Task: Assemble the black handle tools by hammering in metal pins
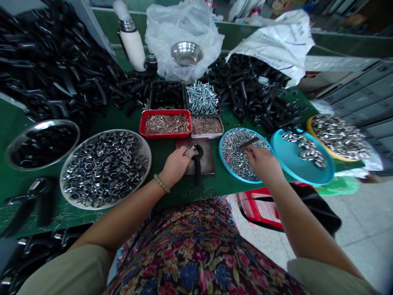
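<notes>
Wide view now: a long worktable covered in dark green cloth (pixel 162 155) fills the left and middle. Off its right edge lies a pale grey speckled tile floor (pixel 365 217), catching a soft, even sheen of daylight. Tucked under the table edge is a red plastic frame (pixel 260 209), stool or crate, hard to tell. Further right stands a grey metal cabinet with stacked drawers (pixel 362 94). Along the back runs a dark green ledge (pixel 337 41), with blurred clutter beyond it.
</notes>
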A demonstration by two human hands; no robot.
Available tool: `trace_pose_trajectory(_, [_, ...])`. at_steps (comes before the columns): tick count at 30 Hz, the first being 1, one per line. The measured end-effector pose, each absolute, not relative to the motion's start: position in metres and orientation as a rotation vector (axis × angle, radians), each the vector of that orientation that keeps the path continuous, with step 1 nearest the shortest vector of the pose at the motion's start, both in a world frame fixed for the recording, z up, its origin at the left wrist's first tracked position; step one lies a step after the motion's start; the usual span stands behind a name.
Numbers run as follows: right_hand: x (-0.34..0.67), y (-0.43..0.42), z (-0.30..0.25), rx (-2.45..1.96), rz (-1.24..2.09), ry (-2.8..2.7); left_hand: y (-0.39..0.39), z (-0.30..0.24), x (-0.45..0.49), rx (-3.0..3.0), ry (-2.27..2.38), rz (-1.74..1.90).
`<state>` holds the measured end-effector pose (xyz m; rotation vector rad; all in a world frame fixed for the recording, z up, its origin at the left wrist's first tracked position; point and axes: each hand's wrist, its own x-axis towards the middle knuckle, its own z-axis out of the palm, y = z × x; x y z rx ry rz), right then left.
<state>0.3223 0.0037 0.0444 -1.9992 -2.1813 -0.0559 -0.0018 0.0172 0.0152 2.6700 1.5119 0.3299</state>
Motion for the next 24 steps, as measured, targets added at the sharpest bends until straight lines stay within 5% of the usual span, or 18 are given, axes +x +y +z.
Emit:
trace_pose_trajectory(5, [0.358,-0.016,0.039,-2.393,-0.054,-2.198,0.019,0.015,-0.001,2.655,1.510,0.335])
trace_pose_trajectory(24, [0.363,-0.014,0.027,-2.355,-0.068,-2.194,0.017,0.014,-0.002,2.607,1.611,0.441])
